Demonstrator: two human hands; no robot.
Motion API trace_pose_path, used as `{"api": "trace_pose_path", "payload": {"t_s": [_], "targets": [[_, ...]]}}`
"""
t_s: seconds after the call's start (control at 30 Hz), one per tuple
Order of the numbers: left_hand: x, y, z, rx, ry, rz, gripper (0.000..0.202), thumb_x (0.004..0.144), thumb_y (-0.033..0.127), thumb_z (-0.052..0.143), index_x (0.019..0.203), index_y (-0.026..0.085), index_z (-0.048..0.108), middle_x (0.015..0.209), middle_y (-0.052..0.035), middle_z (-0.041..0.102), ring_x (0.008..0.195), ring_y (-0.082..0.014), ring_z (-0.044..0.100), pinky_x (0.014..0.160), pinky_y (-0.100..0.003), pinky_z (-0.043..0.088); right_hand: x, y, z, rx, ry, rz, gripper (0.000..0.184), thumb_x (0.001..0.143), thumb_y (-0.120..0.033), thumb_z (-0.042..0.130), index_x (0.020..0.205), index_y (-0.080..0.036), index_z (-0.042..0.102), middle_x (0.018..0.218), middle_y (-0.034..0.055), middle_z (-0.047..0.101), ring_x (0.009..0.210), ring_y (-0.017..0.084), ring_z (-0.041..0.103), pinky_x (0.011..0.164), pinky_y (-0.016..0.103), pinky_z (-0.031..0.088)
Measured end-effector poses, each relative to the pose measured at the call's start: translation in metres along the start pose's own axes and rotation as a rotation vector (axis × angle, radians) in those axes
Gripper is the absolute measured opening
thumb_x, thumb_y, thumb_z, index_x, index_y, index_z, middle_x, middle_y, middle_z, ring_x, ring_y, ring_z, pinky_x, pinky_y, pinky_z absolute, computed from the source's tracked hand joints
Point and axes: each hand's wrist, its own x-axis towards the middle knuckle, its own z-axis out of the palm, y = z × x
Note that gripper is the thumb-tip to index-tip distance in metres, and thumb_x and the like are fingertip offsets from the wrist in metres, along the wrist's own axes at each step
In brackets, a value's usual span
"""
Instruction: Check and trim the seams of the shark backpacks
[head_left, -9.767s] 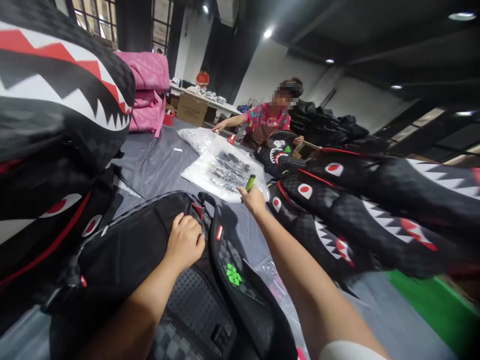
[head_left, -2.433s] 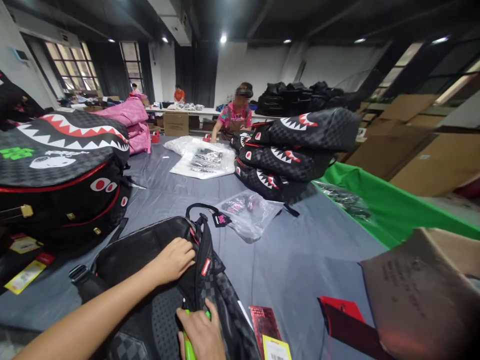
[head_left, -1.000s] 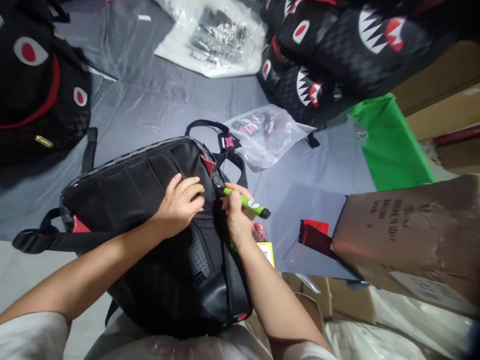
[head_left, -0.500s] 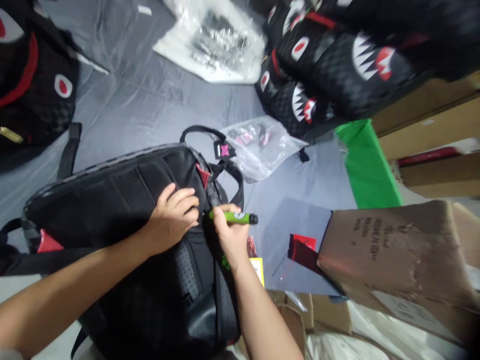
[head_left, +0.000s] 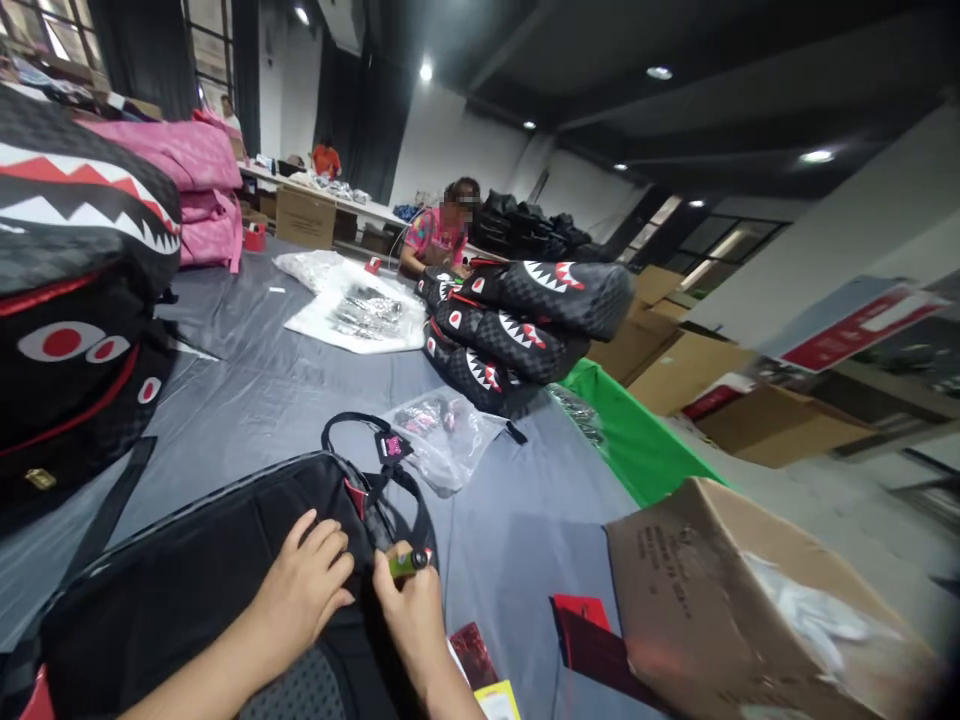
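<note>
A black backpack (head_left: 202,540) with grey checkered edging and red corner patches lies on the table in front of me. My left hand (head_left: 313,580) rests over its back panel, fingers apart, holding nothing. Near the bag's top edge, my right hand (head_left: 409,592) is closed round a lime-green stick-like tool (head_left: 406,564) with a black end. The tool's tip is hidden, so its kind does not show. Beyond the right hand are the bag's looped handle (head_left: 420,490) and a black hang tag (head_left: 391,446) with a pink mark.
Shark-face backpacks are stacked at the far middle (head_left: 525,335) and left (head_left: 67,260). A clear plastic bag (head_left: 450,450) lies past the handle. An open cardboard box (head_left: 675,590) and green bin (head_left: 637,450) stand right. A person (head_left: 435,235) works across the table.
The view has tilted up, showing the room and a person beyond. Both hands stay by the backpack's top; the green tool now points more toward the camera.
</note>
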Motion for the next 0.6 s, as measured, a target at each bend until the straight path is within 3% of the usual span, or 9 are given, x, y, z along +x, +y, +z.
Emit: {"api": "trace_pose_path", "payload": {"t_s": [0.07, 0.13, 0.2, 0.27, 0.37, 0.5, 0.6], "targets": [[0.02, -0.013, -0.023, 0.038, -0.133, 0.054, 0.022, 0.077, 0.037, 0.079, 0.09, 0.023, 0.068, 0.095, -0.0026, 0.07, 0.1, -0.0272, 0.065, 0.107, -0.054, 0.04, -0.002, -0.001, -0.006, 0.008, 0.05, 0.0, 0.038, 0.094, -0.046, 0.055, 0.066, -0.019, 0.056, 0.05, -0.0034, 0.051, 0.045, 0.012, 0.048, 0.047, 0.022, 0.039], [0.038, -0.026, -0.047, 0.08, -0.225, 0.081, 0.036, 0.066, 0.046, 0.087, 0.083, 0.02, 0.069, 0.084, -0.0042, 0.07, 0.092, -0.0274, 0.065, 0.104, -0.052, 0.04, -0.011, -0.005, -0.011, 0.092, 0.049, -0.05, 0.031, 0.096, -0.044, 0.054, 0.086, -0.017, 0.066, 0.059, -0.0008, 0.062, 0.051, 0.014, 0.058, 0.049, 0.022, 0.046], [0.048, -0.033, -0.069, 0.101, -0.256, 0.086, 0.038, 0.063, 0.048, 0.088, 0.079, 0.018, 0.069, 0.08, -0.006, 0.07, 0.089, -0.0273, 0.064, 0.099, -0.048, 0.041, -0.026, -0.011, -0.011, 0.13, 0.022, -0.176, 0.03, 0.097, -0.038, 0.054, 0.114, -0.018, 0.066, 0.08, 0.0043, 0.074, 0.067, 0.017, 0.07, 0.06, 0.023, 0.056], [0.048, -0.031, -0.091, 0.083, -0.243, 0.076, 0.032, 0.069, 0.043, 0.085, 0.074, 0.018, 0.066, 0.077, -0.0044, 0.069, 0.084, -0.0243, 0.063, 0.089, -0.04, 0.042, -0.044, -0.018, -0.011, 0.037, 0.075, -0.343, 0.033, 0.095, -0.029, 0.056, 0.126, -0.022, 0.063, 0.103, 0.0071, 0.076, 0.088, 0.02, 0.074, 0.077, 0.026, 0.06], [0.035, -0.008, -0.132, 0.092, -0.128, 0.005, 0.027, 0.076, 0.036, 0.08, 0.071, 0.019, 0.06, 0.074, -0.0007, 0.066, 0.077, -0.0202, 0.06, 0.078, -0.035, 0.04, -0.061, -0.04, -0.021, -0.123, 0.203, -0.529, 0.044, 0.089, -0.014, 0.058, 0.131, -0.025, 0.058, 0.122, 0.0073, 0.072, 0.11, 0.021, 0.069, 0.094, 0.031, 0.057], [0.011, 0.048, -0.189, 0.171, 0.035, -0.058, 0.03, 0.08, 0.044, 0.075, 0.074, 0.02, 0.059, 0.071, 0.0004, 0.063, 0.073, -0.0197, 0.057, 0.076, -0.034, 0.038, -0.06, -0.089, -0.069, -0.083, 0.221, -0.744, 0.054, 0.089, -0.009, 0.055, 0.14, -0.024, 0.046, 0.133, 0.0104, 0.066, 0.122, 0.021, 0.062, 0.101, 0.04, 0.051], [-0.013, 0.089, -0.198, 0.137, 0.053, -0.141, 0.032, 0.081, 0.049, 0.071, 0.074, 0.021, 0.06, 0.072, -0.0003, 0.065, 0.071, -0.0204, 0.059, 0.07, -0.034, 0.039, -0.057, -0.114, -0.097, -0.066, 0.171, -0.845, 0.047, 0.09, -0.014, 0.057, 0.136, -0.025, 0.049, 0.121, 0.0091, 0.071, 0.114, 0.022, 0.064, 0.095, 0.04, 0.05]]}}
